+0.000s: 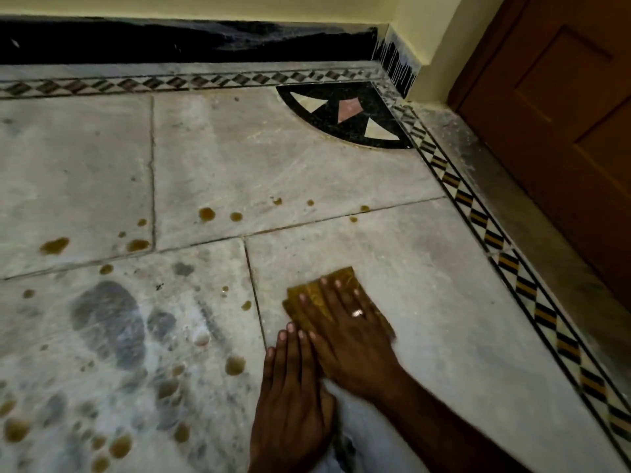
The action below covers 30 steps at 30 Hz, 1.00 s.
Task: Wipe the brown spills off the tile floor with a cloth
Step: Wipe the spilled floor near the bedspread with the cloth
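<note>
A folded yellow-brown cloth (314, 295) lies flat on the grey tile floor (409, 268). My right hand (348, 329), with a ring on one finger, presses down on the cloth with straight, spread fingers. My left hand (293, 397) rests flat on the floor just left of it, fingers straight and together, fingertips beside the cloth's near edge. Brown spills dot the floor to the left: one drop (235, 365) close to my left hand, two drops (207, 214) farther off, and several at the bottom left (119, 445).
A brown wooden door (563, 131) stands at the right behind a patterned tile border (485, 233). A black skirting and yellow wall (170, 42) run along the far side. A black inlay (348, 114) fills the corner. Grey wet smears (109, 322) mark the left tiles.
</note>
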Each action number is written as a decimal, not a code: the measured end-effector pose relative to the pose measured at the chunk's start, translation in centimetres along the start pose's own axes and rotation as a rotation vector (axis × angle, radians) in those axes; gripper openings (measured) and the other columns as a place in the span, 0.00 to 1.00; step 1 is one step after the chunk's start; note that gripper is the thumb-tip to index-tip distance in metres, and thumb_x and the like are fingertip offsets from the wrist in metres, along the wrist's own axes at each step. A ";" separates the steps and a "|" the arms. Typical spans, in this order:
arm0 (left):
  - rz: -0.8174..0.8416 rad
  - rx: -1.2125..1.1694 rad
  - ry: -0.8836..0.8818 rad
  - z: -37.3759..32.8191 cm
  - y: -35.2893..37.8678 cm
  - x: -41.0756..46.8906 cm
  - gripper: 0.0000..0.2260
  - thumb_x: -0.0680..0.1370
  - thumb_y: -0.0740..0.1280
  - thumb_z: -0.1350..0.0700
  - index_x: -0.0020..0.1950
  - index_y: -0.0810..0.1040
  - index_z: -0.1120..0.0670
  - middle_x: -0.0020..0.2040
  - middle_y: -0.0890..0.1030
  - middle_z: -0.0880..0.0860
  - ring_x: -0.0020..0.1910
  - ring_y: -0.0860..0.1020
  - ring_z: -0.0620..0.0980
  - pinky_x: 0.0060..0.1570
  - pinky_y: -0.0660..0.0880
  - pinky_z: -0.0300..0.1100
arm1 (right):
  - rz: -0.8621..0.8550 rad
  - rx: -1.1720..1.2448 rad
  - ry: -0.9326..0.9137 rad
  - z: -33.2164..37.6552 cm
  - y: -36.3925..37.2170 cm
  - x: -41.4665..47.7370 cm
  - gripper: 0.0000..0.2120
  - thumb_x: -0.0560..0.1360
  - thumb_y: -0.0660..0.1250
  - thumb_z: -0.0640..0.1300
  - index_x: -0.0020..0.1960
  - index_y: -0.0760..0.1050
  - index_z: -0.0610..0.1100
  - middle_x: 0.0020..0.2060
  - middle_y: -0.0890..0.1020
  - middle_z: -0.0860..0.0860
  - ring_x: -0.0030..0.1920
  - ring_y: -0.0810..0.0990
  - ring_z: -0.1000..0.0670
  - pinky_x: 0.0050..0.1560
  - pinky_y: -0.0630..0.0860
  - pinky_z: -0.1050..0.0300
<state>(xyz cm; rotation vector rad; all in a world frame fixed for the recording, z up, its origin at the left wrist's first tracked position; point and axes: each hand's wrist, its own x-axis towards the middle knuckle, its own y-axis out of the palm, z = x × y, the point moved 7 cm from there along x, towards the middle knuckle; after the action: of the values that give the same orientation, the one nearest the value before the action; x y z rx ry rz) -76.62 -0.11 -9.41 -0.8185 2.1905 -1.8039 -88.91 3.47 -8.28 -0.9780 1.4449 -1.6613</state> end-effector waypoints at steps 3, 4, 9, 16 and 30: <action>0.007 -0.015 0.008 -0.2 -0.3 -0.1 0.28 0.78 0.54 0.54 0.75 0.66 0.67 0.76 0.65 0.67 0.76 0.64 0.65 0.73 0.64 0.60 | 0.068 -0.058 0.001 -3.1 -0.1 -2.9 0.26 0.86 0.48 0.56 0.82 0.53 0.55 0.81 0.61 0.44 0.81 0.54 0.41 0.79 0.56 0.38; 0.016 -0.022 0.012 -0.2 -0.4 -0.1 0.29 0.77 0.56 0.53 0.75 0.66 0.67 0.76 0.65 0.67 0.76 0.65 0.65 0.72 0.63 0.59 | 0.075 -0.072 0.055 -4.2 0.0 -2.6 0.26 0.86 0.45 0.56 0.82 0.53 0.54 0.81 0.60 0.44 0.82 0.54 0.40 0.78 0.57 0.38; 0.042 -0.047 0.019 -0.1 -1.0 -0.2 0.31 0.76 0.57 0.51 0.76 0.65 0.67 0.77 0.65 0.66 0.77 0.63 0.64 0.73 0.61 0.58 | 0.047 -0.014 0.310 -3.4 0.5 4.7 0.29 0.82 0.44 0.58 0.82 0.55 0.53 0.81 0.60 0.42 0.80 0.58 0.39 0.79 0.55 0.37; 0.136 0.007 -0.048 0.9 -1.8 -2.9 0.27 0.77 0.56 0.54 0.69 0.74 0.69 0.71 0.71 0.69 0.71 0.72 0.67 0.69 0.62 0.58 | 0.077 0.005 0.053 4.5 1.6 4.3 0.29 0.83 0.46 0.59 0.83 0.50 0.55 0.82 0.55 0.45 0.82 0.53 0.41 0.79 0.48 0.41; 0.100 0.082 -0.251 9.2 -5.1 -12.1 0.31 0.83 0.48 0.43 0.73 0.71 0.65 0.75 0.70 0.63 0.75 0.67 0.59 0.74 0.58 0.52 | 0.102 0.071 0.206 9.1 2.0 6.3 0.31 0.81 0.43 0.61 0.83 0.50 0.56 0.82 0.56 0.43 0.81 0.53 0.38 0.79 0.49 0.36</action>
<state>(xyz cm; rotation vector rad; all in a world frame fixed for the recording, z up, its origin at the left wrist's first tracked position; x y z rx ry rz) -60.71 -2.07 -9.21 -0.8500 1.9510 -1.6339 -83.65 -6.42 -8.95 -0.6991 1.5306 -1.7659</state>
